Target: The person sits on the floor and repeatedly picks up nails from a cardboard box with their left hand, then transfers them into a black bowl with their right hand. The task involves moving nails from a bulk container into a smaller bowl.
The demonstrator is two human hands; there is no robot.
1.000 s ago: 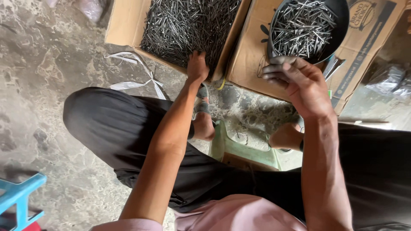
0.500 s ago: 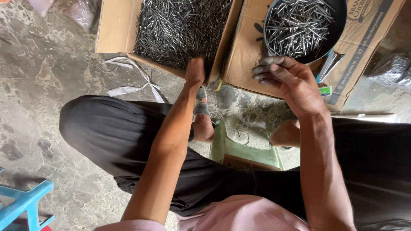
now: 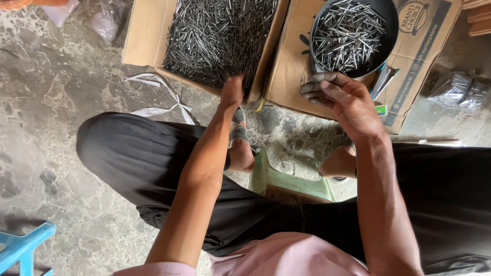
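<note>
Head cam: left hand point(image 3: 231, 92) in nail box point(image 3: 143, 46), right hand point(image 3: 343, 99) nr bowl point(image 3: 388, 20).

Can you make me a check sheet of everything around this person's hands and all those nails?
Surface: rough stone floor.
Job's things: open cardboard box full of nails; round black pan of nails on flattened cardboard.
Clutter: white strap, plastic bags, green stool, blue stool.
Grippers: left hand reaches into the box; right hand is at the pan's edge, fingers curled.
Cables: nothing seen.
Surroundings: packed bags at right.
</note>
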